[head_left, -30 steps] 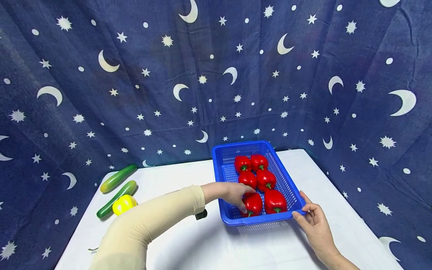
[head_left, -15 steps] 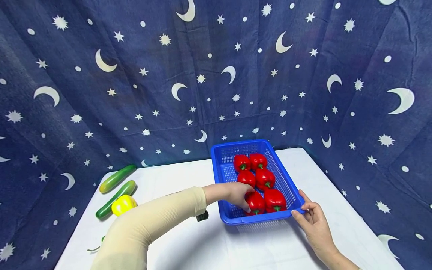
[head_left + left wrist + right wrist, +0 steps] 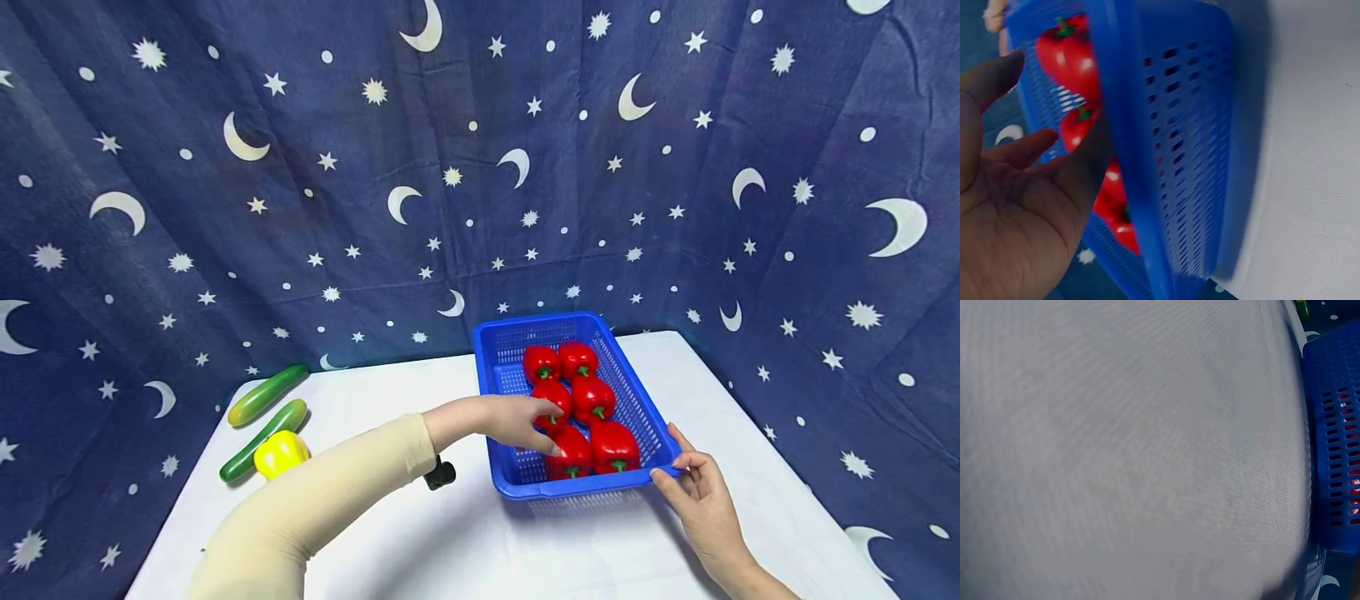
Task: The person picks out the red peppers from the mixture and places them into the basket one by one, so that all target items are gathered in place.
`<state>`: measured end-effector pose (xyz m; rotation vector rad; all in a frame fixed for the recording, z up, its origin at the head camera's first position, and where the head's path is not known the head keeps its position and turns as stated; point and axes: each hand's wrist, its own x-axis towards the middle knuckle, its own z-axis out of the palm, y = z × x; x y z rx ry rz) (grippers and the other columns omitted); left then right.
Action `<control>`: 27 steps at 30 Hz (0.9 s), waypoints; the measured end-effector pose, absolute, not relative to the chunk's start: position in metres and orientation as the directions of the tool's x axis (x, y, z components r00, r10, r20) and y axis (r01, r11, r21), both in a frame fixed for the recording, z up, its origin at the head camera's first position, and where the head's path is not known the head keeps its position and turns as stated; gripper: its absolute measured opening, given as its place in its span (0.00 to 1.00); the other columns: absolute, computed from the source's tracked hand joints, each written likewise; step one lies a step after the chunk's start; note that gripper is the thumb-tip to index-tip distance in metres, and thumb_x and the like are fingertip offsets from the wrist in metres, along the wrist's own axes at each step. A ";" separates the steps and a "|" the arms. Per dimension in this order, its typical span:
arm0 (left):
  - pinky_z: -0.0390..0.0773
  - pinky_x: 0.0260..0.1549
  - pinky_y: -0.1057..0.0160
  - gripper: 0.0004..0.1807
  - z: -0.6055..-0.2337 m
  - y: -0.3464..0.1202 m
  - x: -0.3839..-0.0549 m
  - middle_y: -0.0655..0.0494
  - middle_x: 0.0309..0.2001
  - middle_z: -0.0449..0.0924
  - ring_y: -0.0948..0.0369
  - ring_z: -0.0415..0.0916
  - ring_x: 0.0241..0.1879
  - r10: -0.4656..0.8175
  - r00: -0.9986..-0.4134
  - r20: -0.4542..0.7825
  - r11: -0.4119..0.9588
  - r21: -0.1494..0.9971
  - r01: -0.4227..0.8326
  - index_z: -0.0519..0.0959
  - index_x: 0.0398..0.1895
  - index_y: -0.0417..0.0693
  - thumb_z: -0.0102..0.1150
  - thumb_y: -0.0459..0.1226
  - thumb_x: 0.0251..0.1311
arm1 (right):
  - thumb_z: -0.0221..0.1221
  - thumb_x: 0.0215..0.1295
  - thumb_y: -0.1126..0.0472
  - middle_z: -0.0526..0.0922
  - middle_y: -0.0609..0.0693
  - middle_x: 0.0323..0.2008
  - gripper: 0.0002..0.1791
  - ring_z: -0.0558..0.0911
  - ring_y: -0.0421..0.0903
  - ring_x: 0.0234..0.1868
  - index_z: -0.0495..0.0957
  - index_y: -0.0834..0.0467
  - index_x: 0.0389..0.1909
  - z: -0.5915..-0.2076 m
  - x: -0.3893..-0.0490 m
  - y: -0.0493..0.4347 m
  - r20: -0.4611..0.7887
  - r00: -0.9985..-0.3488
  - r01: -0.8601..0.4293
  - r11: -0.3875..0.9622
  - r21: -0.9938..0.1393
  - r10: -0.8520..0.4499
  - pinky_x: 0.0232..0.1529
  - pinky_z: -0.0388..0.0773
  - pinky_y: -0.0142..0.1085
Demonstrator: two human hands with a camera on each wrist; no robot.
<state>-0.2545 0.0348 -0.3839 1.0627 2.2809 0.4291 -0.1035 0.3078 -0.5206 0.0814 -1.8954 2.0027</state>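
Several red bell peppers stand in a blue plastic basket (image 3: 585, 486), in two rows with stems towards the front. My left hand (image 3: 517, 421) hovers over the basket's left side, thumb and fingers spread apart around air. Its thumb is at the front-left pepper (image 3: 570, 457), its fingers by the middle-left pepper (image 3: 553, 393); whether they touch cannot be told. In the left wrist view the palm (image 3: 1016, 231) shows with nothing in it. My right hand (image 3: 705, 512) pinches the basket's front-right corner, thumb on the near rim. That hand is largely out of the right wrist view.
Far left on the white cloth-covered table (image 3: 390, 542) lie two green cucumbers (image 3: 264, 440) and a yellow bell pepper (image 3: 281, 454), partly behind my left sleeve (image 3: 330, 492). A dark blue curtain (image 3: 360, 208) with moons and stars stands behind the table and at its sides.
The front-left pepper has shifted right against its neighbour. My left hand has let go of it, spread its fingers and drawn up slightly. The right hand keeps its grip on the basket corner.
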 end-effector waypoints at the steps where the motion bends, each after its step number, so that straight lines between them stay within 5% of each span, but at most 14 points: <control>1: 0.77 0.60 0.56 0.39 -0.381 0.032 -0.255 0.50 0.72 0.68 0.55 0.75 0.63 0.783 -0.521 -0.341 0.618 0.524 0.586 0.65 0.77 0.49 0.64 0.52 0.67 | 0.56 0.71 0.76 0.55 0.58 0.79 0.13 0.67 0.31 0.69 0.61 0.66 0.47 -0.520 -0.104 0.308 0.300 -0.926 -0.312 -0.017 -0.950 0.231 0.62 0.69 0.23; 4: 0.70 0.67 0.51 0.40 -0.373 0.022 -0.254 0.52 0.76 0.62 0.54 0.61 0.74 0.795 -0.554 -0.245 0.591 0.513 0.622 0.62 0.79 0.52 0.62 0.52 0.68 | 0.56 0.71 0.76 0.55 0.59 0.79 0.13 0.67 0.32 0.69 0.61 0.67 0.47 -0.519 -0.105 0.308 0.303 -0.924 -0.316 -0.016 -0.949 0.233 0.62 0.69 0.23; 8: 0.67 0.68 0.48 0.40 -0.365 0.006 -0.252 0.53 0.81 0.52 0.53 0.55 0.77 0.785 -0.605 -0.132 0.597 0.426 0.680 0.59 0.81 0.57 0.61 0.53 0.69 | 0.56 0.72 0.76 0.56 0.57 0.79 0.13 0.68 0.32 0.69 0.60 0.67 0.47 -0.519 -0.106 0.307 0.303 -0.924 -0.316 -0.020 -0.949 0.233 0.62 0.69 0.23; 18: 0.61 0.72 0.48 0.41 -0.370 -0.054 -0.250 0.45 0.81 0.49 0.48 0.57 0.76 0.730 -0.668 0.145 0.643 0.187 0.743 0.62 0.80 0.53 0.64 0.51 0.67 | 0.55 0.72 0.76 0.56 0.58 0.79 0.12 0.67 0.32 0.69 0.61 0.67 0.48 -0.521 -0.110 0.304 0.348 -0.913 -0.360 -0.022 -0.933 0.213 0.62 0.68 0.22; 27: 0.56 0.72 0.38 0.41 -0.387 -0.128 -0.245 0.41 0.80 0.51 0.44 0.56 0.76 0.581 -0.777 0.241 0.750 0.213 0.627 0.62 0.79 0.50 0.64 0.51 0.67 | 0.54 0.71 0.79 0.64 0.50 0.75 0.10 0.71 0.33 0.67 0.63 0.68 0.45 -0.517 -0.116 0.307 0.356 -0.907 -0.378 -0.063 -0.924 0.227 0.60 0.70 0.23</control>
